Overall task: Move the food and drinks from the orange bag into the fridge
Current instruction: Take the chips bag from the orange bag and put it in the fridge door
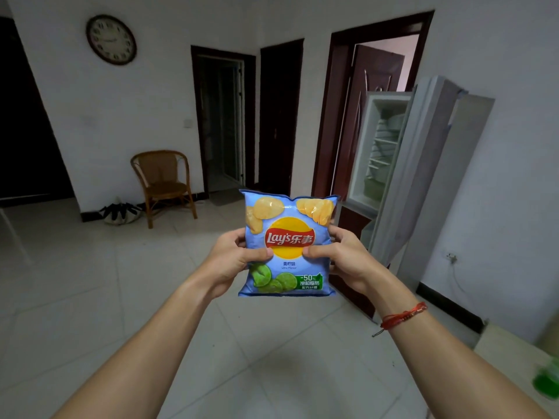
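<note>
Both edges of a pale-blue foil bag of lime crisps (pixel 287 243) were gripped, thumbs in front, by the left hand (pixel 231 258) and the right hand (pixel 343 255). Beyond it, rightward, a tall white fridge (pixel 423 164) was seen open-doored, pale floor tiles (pixel 272 343) between; a brown wicker chair (pixel 165 182) was set farther left.

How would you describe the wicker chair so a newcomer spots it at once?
Find the round wall clock on the white wall. Below it, slightly right, the wicker chair stands beside a dark doorway. It alone is brown woven cane.
</note>
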{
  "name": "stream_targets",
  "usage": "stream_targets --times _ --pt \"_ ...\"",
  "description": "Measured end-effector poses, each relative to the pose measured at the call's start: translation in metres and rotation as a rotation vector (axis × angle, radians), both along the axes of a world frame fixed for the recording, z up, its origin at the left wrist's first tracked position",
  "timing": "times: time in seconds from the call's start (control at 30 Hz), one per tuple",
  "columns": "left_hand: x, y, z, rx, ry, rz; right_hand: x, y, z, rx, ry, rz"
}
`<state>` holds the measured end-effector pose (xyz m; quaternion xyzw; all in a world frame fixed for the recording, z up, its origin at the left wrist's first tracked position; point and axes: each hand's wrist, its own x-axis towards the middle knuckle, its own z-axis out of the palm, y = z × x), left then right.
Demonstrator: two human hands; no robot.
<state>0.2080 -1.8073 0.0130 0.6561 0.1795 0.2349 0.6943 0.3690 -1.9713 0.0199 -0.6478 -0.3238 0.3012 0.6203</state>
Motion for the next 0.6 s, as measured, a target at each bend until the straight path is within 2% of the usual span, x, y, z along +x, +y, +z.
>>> stream_targets --times 0.33,0.6 --pt "0.129 0.141 -0.017 0.014 0.016 -0.07 0.118 0.129 -0.015 -0.018 -0.009 -0.058" --pt "0.248 0.274 -0.006 0.025 0.023 -0.125 0.221 0.251 -0.001 -0.025 -0.014 -0.127"
